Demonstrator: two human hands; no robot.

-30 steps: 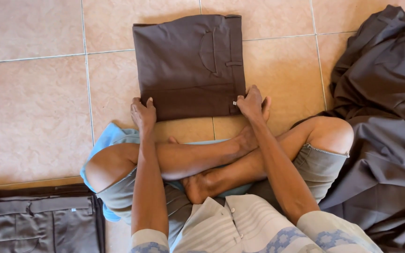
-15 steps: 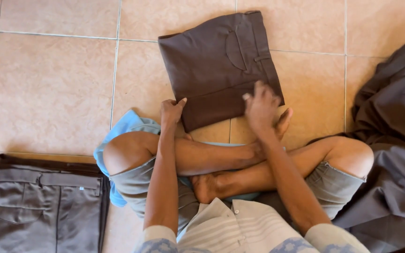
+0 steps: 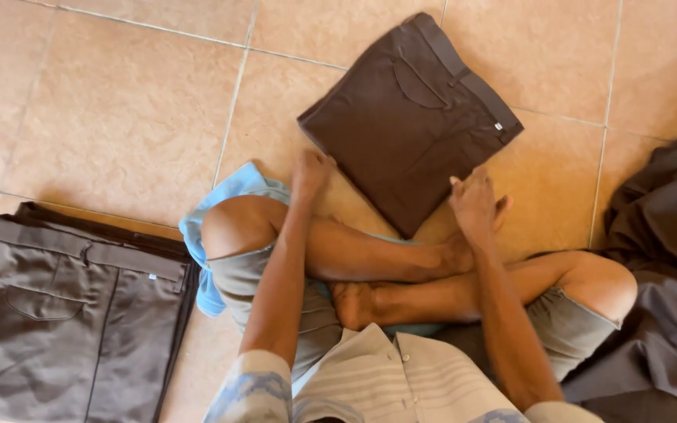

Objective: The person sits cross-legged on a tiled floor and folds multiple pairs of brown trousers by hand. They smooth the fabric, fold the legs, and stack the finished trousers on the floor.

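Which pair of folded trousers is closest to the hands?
The dark brown folded trousers ahead of the crossed legs; the grey stack lies off to the left.

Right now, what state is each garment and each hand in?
Brown trousers: folded into a flat square on the tile floor, turned at an angle.
Grey trousers: folded and stacked at the person's left.
Dark cloth pile: loose and unfolded at the person's right.
Blue cloth: bunched under the person's left knee.
Left hand: open, at the brown trousers' near-left edge.
Right hand: open, at their near edge.
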